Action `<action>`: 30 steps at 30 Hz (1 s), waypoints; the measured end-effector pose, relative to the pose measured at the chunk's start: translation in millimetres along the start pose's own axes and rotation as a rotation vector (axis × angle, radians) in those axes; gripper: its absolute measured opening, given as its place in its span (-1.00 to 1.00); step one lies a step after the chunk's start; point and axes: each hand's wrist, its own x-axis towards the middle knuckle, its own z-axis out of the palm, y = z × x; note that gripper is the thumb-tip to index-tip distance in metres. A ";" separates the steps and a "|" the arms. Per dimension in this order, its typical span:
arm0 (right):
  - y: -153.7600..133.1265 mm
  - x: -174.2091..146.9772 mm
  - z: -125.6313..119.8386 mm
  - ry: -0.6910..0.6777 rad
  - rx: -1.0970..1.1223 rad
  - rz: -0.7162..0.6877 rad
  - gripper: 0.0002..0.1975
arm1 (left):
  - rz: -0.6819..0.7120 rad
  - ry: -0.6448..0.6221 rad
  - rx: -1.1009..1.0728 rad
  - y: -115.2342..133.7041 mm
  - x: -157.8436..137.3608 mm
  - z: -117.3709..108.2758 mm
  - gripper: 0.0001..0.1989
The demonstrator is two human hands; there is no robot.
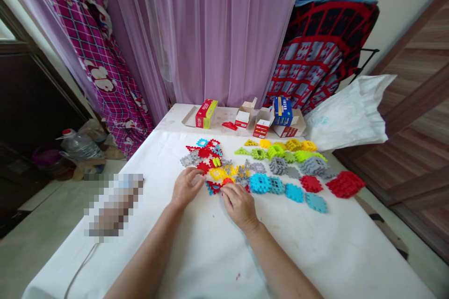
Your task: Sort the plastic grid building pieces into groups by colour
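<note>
Both of my hands are at the near edge of a mixed pile of plastic interlocking building tiles. My left hand (187, 187) reaches in from the left, fingers stretched and slightly apart beside a dark red tile (203, 167); nothing shows in its grip. My right hand (240, 203) has bent fingers at the pile's front, with an orange-red piece (228, 181) against the fingertips. What those fingers hold, if anything, is hidden. Between the hands lies a red and blue piece (212, 188). Yellow tiles (218, 174) and grey tiles (189, 159) are mixed in the pile.
Rows grouped by colour lie rightward: blue stacks (259, 183), green stacks (276, 151), yellow stacks (293, 144), grey stacks (313, 165) and a red stack (345, 184). Behind them are small cartons (206, 114) and a white bag (351, 114). A pixelated object (115, 208) with a cable lies left.
</note>
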 end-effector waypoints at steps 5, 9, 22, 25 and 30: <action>6.0 -5.3 0.6 0.046 -0.025 0.022 -0.74 | 0.181 -0.182 0.117 26.1 -17.6 8.4 -0.56; 14.4 -18.6 -1.8 0.108 -0.052 0.070 -0.75 | 0.129 -0.203 0.152 26.6 -16.1 9.0 -0.63; 8.8 -37.6 3.9 -0.095 -0.231 0.179 -0.67 | -0.110 -0.034 0.279 9.5 -11.0 1.9 -0.63; 6.8 -23.7 16.6 -0.140 -0.179 0.161 -0.64 | -0.104 -0.007 0.250 6.9 -11.4 4.4 -0.63; 3.4 1.9 37.8 -0.173 -0.076 0.115 -0.64 | -0.073 0.045 0.229 3.1 -11.7 7.3 -0.65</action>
